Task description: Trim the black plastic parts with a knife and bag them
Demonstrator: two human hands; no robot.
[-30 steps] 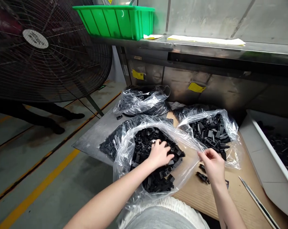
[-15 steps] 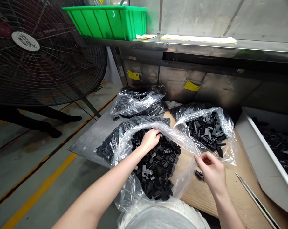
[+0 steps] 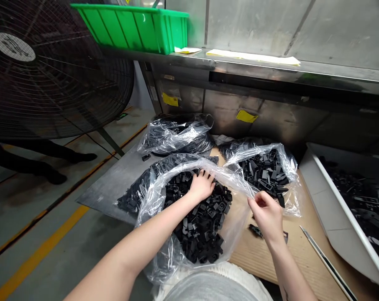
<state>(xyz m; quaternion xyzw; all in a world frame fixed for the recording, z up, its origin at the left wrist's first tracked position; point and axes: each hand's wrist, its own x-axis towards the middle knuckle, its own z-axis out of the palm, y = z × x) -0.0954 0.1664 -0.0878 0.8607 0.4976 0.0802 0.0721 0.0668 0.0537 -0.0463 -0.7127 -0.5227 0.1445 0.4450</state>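
A clear plastic bag (image 3: 235, 223) lies open in front of me, with many small black plastic parts (image 3: 205, 228) inside. My left hand (image 3: 202, 184) reaches in and rests on the parts near the far rim, its fingers spread. The fingertips touch the pile or the bag's inner wall; I cannot tell which. My right hand (image 3: 267, 213) pinches the bag's right edge between thumb and fingers, holding it up. Just beside that hand, a few loose black parts (image 3: 255, 230) lie on the tabletop.
Behind stand another open bag of black parts (image 3: 265, 173) and a filled bag (image 3: 178, 136). A grey bin (image 3: 336, 194) and a long thin metal tool (image 3: 326, 259) are at right. A green crate (image 3: 139, 29) sits on the shelf; a large fan (image 3: 57, 83) is at left, a person's legs (image 3: 39, 161) beneath.
My left hand's fingers have spread over the black parts, where they were closer together before. My right hand still pinches the bag edge. The view has turned slightly right.
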